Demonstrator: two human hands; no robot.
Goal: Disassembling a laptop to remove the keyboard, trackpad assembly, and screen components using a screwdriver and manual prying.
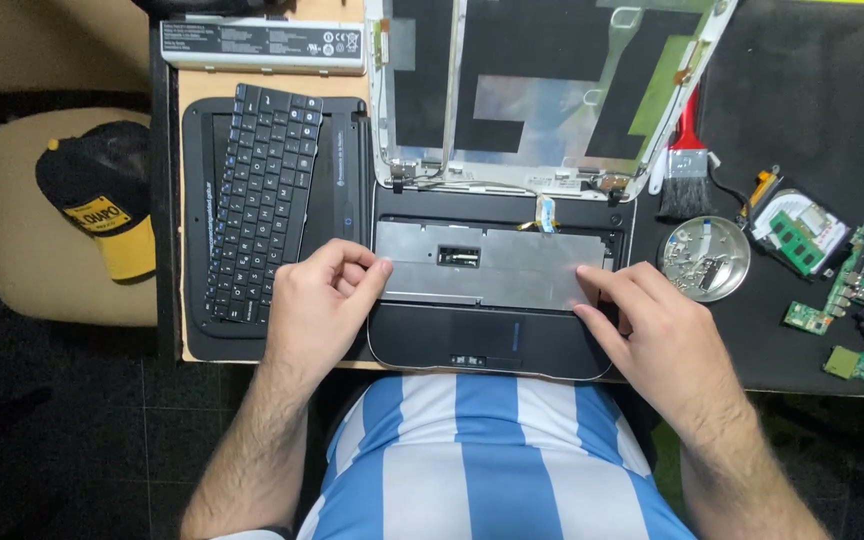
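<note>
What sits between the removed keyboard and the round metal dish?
In the head view, the opened laptop base with its bare metal plate, left hand and right hand pressing its ends.

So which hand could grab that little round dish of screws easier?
Probably the right hand. It rests on the grey metal plate's right end, close to the round dish. The left hand is at the plate's far end, beside the loose keyboard.
</note>
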